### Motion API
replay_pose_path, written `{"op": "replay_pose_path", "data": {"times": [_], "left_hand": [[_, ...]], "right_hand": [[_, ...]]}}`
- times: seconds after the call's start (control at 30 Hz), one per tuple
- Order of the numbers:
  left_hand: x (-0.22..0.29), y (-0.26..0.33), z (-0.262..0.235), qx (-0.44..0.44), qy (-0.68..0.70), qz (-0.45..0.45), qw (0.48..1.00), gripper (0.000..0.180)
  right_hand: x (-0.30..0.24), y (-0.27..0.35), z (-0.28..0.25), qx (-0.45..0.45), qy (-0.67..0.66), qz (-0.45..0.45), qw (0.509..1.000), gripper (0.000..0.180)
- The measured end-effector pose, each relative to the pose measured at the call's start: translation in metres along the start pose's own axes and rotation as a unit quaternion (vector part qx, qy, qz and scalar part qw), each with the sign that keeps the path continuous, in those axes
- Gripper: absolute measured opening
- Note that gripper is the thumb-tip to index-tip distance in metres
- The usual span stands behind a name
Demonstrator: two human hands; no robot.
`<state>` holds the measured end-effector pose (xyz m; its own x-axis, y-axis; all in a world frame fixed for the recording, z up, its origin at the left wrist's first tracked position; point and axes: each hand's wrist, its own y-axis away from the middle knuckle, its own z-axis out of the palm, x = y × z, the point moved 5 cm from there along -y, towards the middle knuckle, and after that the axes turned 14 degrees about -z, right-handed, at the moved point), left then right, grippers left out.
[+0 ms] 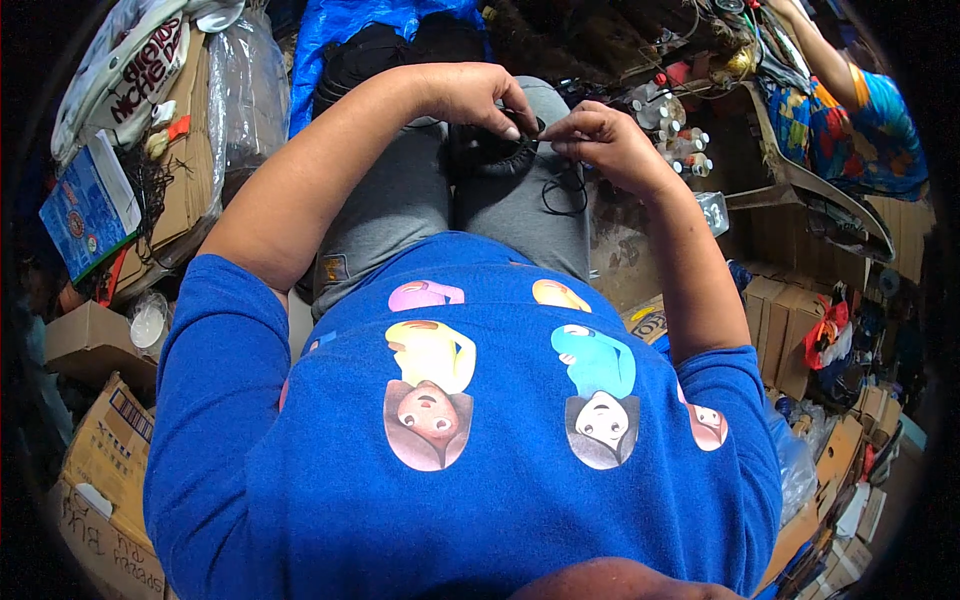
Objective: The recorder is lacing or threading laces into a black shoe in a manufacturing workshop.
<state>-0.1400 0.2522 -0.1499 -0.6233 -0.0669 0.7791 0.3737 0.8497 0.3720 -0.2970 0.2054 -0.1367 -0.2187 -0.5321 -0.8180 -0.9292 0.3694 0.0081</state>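
A black, gathered, rounded piece rests on my thighs, on the grey trousers; its exact kind cannot be made out. My left hand curves over it from above, with thumb and fingers closed on its upper edge. Just to the right, my right hand pinches with thumb and forefinger at that same edge, where a thin black cord seems to run. Part of this cord hangs in loose loops below my right fingers, against the right trouser leg. The fingertips of both hands nearly meet.
Cardboard boxes and a blue book lie on the left. Clear plastic bottles stand beyond my right hand. At the upper right, another person's arm reaches in beside a curved panel. Blue plastic sheeting lies ahead.
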Motion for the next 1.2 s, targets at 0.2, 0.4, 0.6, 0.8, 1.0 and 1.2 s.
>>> {"op": "replay_pose_path", "data": {"times": [0.2,0.4,0.6,0.8,1.0,1.2], "left_hand": [[-0.004,-0.008,0.002,-0.026,0.023,-0.002,0.999,0.029],[-0.004,-0.014,0.0,-0.037,0.01,-0.031,0.999,0.029],[-0.013,0.013,-0.011,0.164,-0.076,0.024,0.983,0.041],[-0.011,0.073,0.017,0.34,-0.035,0.002,0.94,0.038],[-0.008,0.084,0.036,0.415,-0.06,0.005,0.908,0.02],[-0.009,0.079,0.028,0.384,0.075,0.05,0.919,0.024]], "right_hand": [[0.022,0.0,0.001,-0.031,-0.076,-0.018,0.996,0.021],[0.013,-0.002,0.019,0.034,-0.143,0.034,0.989,0.016],[-0.022,0.004,0.015,0.087,0.065,-0.038,0.993,0.015],[-0.03,0.023,0.028,0.108,0.133,-0.039,0.984,0.025],[-0.045,0.032,0.048,0.156,0.264,-0.106,0.946,0.034],[-0.015,0.024,0.03,0.089,0.034,-0.019,0.995,0.027]]}}
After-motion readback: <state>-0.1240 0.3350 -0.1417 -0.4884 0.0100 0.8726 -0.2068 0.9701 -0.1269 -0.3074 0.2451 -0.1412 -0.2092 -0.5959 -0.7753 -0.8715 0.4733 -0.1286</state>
